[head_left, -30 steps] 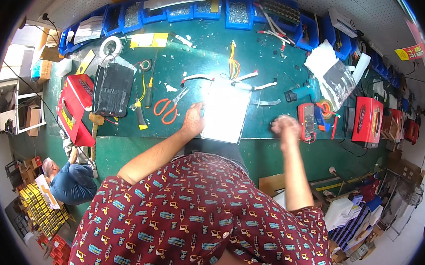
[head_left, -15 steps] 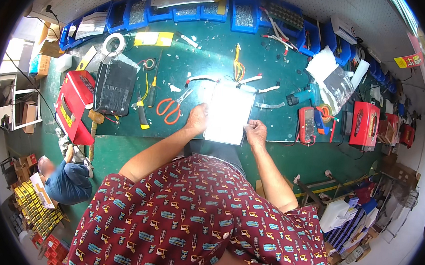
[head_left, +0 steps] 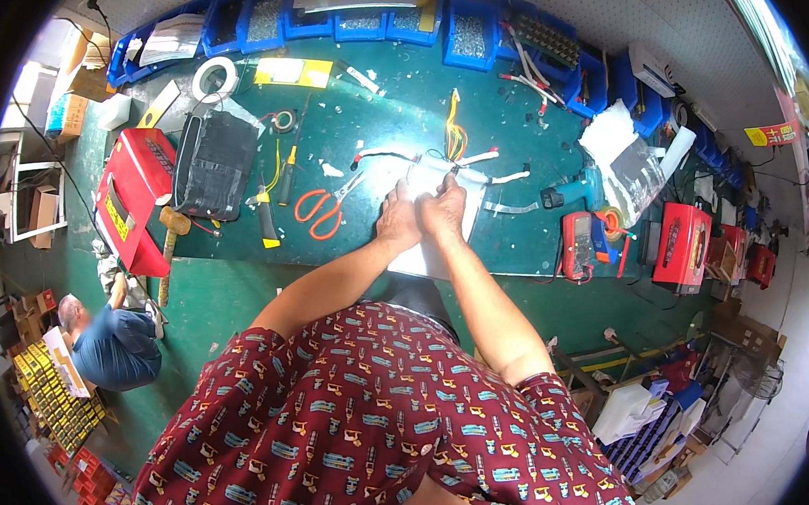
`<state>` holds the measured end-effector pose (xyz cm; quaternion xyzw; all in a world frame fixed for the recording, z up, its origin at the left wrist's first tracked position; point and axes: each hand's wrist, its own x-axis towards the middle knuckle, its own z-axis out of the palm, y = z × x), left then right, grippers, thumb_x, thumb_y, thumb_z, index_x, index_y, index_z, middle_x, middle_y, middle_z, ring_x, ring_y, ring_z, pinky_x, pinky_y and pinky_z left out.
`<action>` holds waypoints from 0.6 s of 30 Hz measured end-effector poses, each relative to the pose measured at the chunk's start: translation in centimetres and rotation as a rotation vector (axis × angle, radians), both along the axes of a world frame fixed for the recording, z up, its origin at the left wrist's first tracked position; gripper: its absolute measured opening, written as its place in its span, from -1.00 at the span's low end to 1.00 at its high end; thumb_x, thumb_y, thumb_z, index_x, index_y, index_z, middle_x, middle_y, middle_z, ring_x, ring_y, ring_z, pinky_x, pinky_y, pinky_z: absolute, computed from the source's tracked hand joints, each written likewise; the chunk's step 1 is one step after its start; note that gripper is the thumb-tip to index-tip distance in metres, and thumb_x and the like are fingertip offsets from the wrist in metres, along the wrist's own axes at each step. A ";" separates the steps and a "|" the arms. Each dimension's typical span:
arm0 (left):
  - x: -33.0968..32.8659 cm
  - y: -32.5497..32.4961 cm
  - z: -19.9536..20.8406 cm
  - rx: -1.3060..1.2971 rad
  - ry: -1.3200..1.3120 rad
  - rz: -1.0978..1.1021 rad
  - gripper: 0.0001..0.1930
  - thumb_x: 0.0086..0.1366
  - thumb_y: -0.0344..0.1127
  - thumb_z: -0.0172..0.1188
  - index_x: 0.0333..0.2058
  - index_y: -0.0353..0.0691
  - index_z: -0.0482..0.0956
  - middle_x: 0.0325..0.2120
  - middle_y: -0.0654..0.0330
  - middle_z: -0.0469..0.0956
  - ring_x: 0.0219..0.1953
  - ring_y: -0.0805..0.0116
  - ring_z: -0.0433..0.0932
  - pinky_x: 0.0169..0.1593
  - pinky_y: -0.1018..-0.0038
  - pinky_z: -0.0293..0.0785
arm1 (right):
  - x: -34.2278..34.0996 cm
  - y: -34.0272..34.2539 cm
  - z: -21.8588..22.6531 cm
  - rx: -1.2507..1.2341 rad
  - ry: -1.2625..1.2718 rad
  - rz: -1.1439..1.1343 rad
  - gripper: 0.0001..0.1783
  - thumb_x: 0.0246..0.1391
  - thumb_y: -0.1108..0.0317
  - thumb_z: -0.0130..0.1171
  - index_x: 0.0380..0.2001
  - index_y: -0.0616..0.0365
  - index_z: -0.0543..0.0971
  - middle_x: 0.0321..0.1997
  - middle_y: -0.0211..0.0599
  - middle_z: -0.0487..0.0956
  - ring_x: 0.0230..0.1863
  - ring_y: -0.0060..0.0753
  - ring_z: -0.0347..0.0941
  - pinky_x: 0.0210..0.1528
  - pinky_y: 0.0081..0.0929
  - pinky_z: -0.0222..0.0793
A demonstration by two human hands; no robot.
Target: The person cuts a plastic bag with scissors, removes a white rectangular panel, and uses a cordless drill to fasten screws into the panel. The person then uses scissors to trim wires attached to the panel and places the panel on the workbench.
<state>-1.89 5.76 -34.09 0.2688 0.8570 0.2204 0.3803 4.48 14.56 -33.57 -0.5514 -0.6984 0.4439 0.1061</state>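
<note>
A flat, white, glare-lit rectangular pack (head_left: 421, 263) lies at the bench's near edge in front of me. Yellow and red wires (head_left: 454, 129) rise from its far end, and white leads with dark or red tips spread to either side. My left hand (head_left: 399, 218) rests over the middle of the pack, its fingers bent and bunched. Close beside it, my right hand (head_left: 442, 210) reaches toward the wired end with fingers closed together. Whatever lies between the fingertips is hidden by glare and the hands. Orange-handled scissors (head_left: 321, 214) lie left of the pack.
Left on the bench are a screwdriver (head_left: 288, 177), a utility knife (head_left: 267, 219), a black pouch (head_left: 213, 166) and a red case (head_left: 137, 192). A teal power tool (head_left: 573, 189) and red multimeter (head_left: 576, 244) lie right. Blue bins (head_left: 470, 37) line the back. A person (head_left: 117, 345) sits at lower left.
Both hands have left the pack's side edges and moved inward and away from me, now close together over its top. My view has shifted slightly.
</note>
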 end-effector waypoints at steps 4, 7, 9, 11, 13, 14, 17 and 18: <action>0.3 0.3 2.2 0.022 -0.037 0.026 0.23 -0.05 -0.07 0.54 0.43 -0.29 -0.13 0.28 -0.17 0.22 0.30 -0.15 0.27 0.31 0.12 0.33 | 0.1 1.6 -0.9 -0.313 0.284 -0.284 -0.29 -0.21 0.47 0.35 0.09 0.52 0.43 -0.11 0.05 0.55 -0.10 -0.07 0.53 0.00 -0.23 0.48; 0.3 0.6 2.8 -0.010 -0.076 0.047 0.28 -0.12 -0.06 0.59 0.42 -0.28 -0.13 0.24 -0.19 0.23 0.29 -0.16 0.27 0.29 0.11 0.34 | 0.2 2.5 0.4 -0.304 0.182 -0.312 -0.51 -0.26 0.51 0.41 -0.16 0.35 0.54 -0.21 -0.08 0.62 -0.22 -0.21 0.58 -0.14 -0.32 0.51; 0.1 0.8 3.1 -0.002 -0.089 0.027 0.29 -0.14 -0.06 0.60 0.42 -0.28 -0.13 0.24 -0.18 0.23 0.29 -0.16 0.27 0.29 0.10 0.34 | 0.1 2.9 0.1 -0.140 -0.003 -0.208 -0.64 -0.21 0.51 0.42 -0.27 0.24 0.56 -0.33 -0.27 0.64 -0.30 -0.42 0.56 -0.24 -0.44 0.50; 0.2 0.8 2.6 -0.010 -0.088 0.022 0.31 -0.14 -0.03 0.60 0.42 -0.27 -0.14 0.25 -0.17 0.21 0.29 -0.16 0.27 0.28 0.07 0.34 | 0.7 3.5 -0.2 0.011 -0.150 -0.042 -0.61 -0.21 0.44 0.42 -0.23 0.25 0.56 -0.30 -0.10 0.66 -0.23 -0.19 0.61 -0.13 -0.27 0.52; 0.1 0.6 2.1 -0.007 -0.088 0.044 0.30 -0.15 0.00 0.58 0.42 -0.23 -0.15 0.25 -0.15 0.20 0.30 -0.15 0.26 0.27 0.03 0.32 | -0.1 3.3 2.7 0.035 -0.218 0.059 -0.57 -0.20 0.42 0.39 -0.17 0.26 0.56 -0.23 0.06 0.66 -0.12 0.10 0.63 -0.02 -0.13 0.52; 0.2 0.4 2.1 0.003 -0.090 0.056 0.29 -0.16 0.02 0.55 0.41 -0.20 -0.15 0.24 -0.13 0.20 0.31 -0.14 0.24 0.26 -0.01 0.31 | -0.4 3.3 3.7 0.037 -0.258 0.067 -0.59 -0.19 0.41 0.40 -0.19 0.25 0.57 -0.24 0.05 0.66 -0.13 0.10 0.63 -0.02 -0.12 0.53; 0.3 0.3 1.5 0.033 -0.085 0.066 0.28 -0.17 0.00 0.54 0.41 -0.16 -0.16 0.24 -0.09 0.20 0.31 -0.11 0.23 0.25 -0.05 0.28 | -1.4 3.8 4.7 0.037 -0.356 0.079 -0.64 -0.17 0.33 0.43 -0.28 0.24 0.58 -0.25 0.04 0.67 -0.13 0.09 0.64 -0.01 -0.15 0.54; 0.3 0.4 1.9 0.036 -0.092 0.067 0.28 -0.18 0.00 0.54 0.41 -0.16 -0.16 0.23 -0.09 0.20 0.31 -0.11 0.23 0.25 -0.05 0.28 | -1.4 4.1 4.4 0.028 -0.379 0.081 -0.64 -0.18 0.30 0.46 -0.32 0.24 0.58 -0.26 0.04 0.68 -0.13 0.08 0.64 0.00 -0.17 0.53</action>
